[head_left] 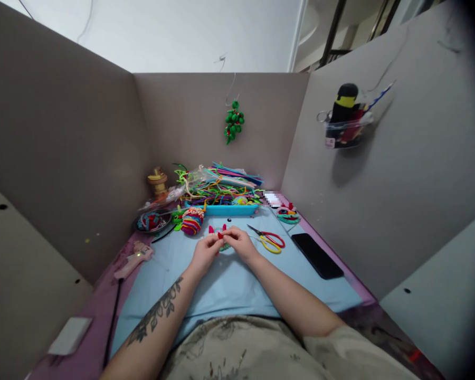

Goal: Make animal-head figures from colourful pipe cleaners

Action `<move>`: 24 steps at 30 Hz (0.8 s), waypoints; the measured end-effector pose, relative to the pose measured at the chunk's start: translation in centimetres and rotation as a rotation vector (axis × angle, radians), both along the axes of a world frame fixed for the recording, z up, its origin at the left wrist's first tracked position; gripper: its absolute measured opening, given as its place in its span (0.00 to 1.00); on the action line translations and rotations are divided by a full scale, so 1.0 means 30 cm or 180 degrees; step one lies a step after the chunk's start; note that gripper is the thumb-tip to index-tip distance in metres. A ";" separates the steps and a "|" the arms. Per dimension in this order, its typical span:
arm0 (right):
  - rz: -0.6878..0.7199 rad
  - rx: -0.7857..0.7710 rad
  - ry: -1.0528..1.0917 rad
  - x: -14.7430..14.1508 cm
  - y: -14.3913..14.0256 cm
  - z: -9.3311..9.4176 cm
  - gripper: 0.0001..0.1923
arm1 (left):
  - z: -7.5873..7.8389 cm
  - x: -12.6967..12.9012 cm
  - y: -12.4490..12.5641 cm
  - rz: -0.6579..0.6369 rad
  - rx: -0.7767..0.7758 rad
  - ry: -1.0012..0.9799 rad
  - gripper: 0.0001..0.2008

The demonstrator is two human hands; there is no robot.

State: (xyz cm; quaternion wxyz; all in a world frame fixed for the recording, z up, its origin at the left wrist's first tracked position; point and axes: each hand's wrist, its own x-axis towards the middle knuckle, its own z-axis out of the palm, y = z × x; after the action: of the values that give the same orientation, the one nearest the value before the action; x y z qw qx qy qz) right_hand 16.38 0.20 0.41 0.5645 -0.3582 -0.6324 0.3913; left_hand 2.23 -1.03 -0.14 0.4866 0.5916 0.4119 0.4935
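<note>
- left hand (206,249): fingers curled in, tips pinched on a small red and green craft piece (221,238); tattooed forearm runs back toward the camera
- right hand (239,244): fingers bent and closed on the same piece from the other side; the two hands meet fingertip to fingertip
- craft piece: held between both hands just above the light blue mat (221,285), near its far middle; red points stick up from it; finer shape too small to tell
- scissors (269,240): red and yellow handles, lying on the mat just right of the right hand; not touched
- black phone (317,255): flat at the mat's right edge, beyond the scissors
- striped woolly figure (192,220): multicoloured, on the mat behind the left hand
- blue tray (231,209): at the far edge, heaped with pipe cleaners (217,184) of many colours
- glue gun (134,258): pink, on the purple tabletop left of the mat
- surround — grey partition walls (63,158) on three sides; a green beaded ornament (233,124) hangs on the back wall; a clear holder (346,126) with tools is fixed to the right wall
</note>
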 end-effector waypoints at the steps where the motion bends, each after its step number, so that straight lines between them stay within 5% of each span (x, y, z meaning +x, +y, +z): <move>1: 0.0003 -0.0016 0.0019 -0.001 -0.002 0.002 0.06 | -0.001 0.000 0.002 0.0118 0.0089 -0.0007 0.13; 14: 0.0027 0.0015 0.0045 -0.010 -0.007 -0.011 0.06 | 0.015 -0.011 0.001 0.0951 0.0355 0.0000 0.09; 24: -0.0313 0.0334 -0.0389 -0.016 0.006 -0.039 0.06 | 0.024 -0.013 -0.011 0.1166 0.0749 0.0631 0.08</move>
State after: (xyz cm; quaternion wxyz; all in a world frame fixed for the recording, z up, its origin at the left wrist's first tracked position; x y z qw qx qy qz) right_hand 15.89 0.36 -0.75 0.5615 -0.3819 -0.6669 0.3068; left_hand 1.85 -1.35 0.57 0.2738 0.6052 0.4978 0.5576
